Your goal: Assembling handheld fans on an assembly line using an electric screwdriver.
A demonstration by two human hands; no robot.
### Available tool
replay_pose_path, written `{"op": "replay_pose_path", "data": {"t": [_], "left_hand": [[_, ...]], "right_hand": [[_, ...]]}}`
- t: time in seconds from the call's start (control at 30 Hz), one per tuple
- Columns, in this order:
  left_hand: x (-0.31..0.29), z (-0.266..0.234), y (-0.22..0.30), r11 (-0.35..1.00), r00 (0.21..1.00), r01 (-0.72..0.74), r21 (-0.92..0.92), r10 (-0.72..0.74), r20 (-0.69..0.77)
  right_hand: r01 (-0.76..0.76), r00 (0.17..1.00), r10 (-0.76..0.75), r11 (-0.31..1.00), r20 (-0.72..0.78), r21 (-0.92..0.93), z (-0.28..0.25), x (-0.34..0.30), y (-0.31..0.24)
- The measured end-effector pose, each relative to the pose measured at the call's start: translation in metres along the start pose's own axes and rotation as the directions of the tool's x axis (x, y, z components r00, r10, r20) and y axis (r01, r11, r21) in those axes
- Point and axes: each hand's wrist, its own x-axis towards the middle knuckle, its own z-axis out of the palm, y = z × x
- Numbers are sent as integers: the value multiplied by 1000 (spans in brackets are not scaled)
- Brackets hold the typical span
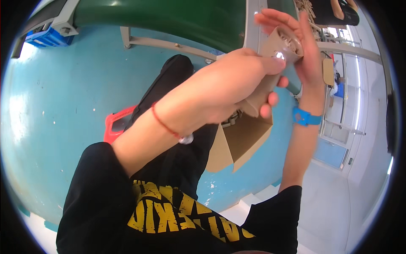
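My left hand (243,78), with a red string bracelet at its wrist, is wrapped round a tan, tube-like part (277,46). The part is tilted, with its round open end up and to the right. Something shiny shows inside that end, too small to make out. My right hand (308,53) has its fingers stretched out and apart, its palm close beside the open end; whether it touches the tube I cannot tell. A blue band (306,116) circles the right wrist. Below both hands stands an open cardboard box (249,137) with several small parts in it, partly hidden by my left hand.
A green conveyor belt (169,21) on a metal frame (169,44) runs across the far side. At far left is a blue crate (50,37). A red stool (112,125) stands beside my leg. Another person's arm (337,8) shows at the far right, near many tan parts.
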Motion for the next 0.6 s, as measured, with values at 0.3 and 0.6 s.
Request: {"op": "replay_pose_path", "data": {"t": [0.3, 0.6], "left_hand": [[-22, 20, 0, 897, 925, 317, -310, -220, 309], [-32, 32, -12, 908, 901, 373, -190, -306, 307]], "right_hand": [[-193, 965, 252, 879, -79, 435, 20, -48, -26], [-205, 919, 273, 947, -283, 247, 36, -74, -45]]}}
